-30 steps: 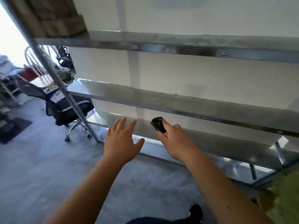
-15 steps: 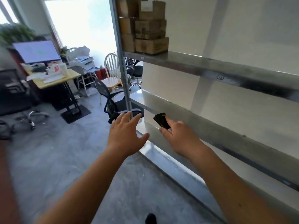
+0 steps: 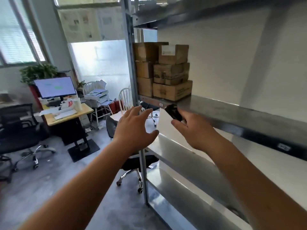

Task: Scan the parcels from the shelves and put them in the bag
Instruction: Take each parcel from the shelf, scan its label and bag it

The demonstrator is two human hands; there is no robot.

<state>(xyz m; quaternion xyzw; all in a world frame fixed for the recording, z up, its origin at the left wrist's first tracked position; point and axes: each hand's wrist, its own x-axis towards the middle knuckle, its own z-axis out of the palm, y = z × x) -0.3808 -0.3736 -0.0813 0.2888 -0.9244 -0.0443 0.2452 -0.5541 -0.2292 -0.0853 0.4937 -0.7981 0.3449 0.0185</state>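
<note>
My left hand reaches forward with fingers spread, touching nothing, while my right hand pinches a small black scanner at the shelf front edge; stacked cardboard parcels sit at the shelf's far-left end.

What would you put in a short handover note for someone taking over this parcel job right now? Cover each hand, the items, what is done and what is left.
Left hand: open, empty, raised toward the shelf.
Right hand: holds the black scanner.
Parcels: cardboard boxes stacked at the left end of the shelf, none picked.
Bag: not in view.
Done: nothing visible.
Left: take a box, scan it, bag it, repeat.
</note>
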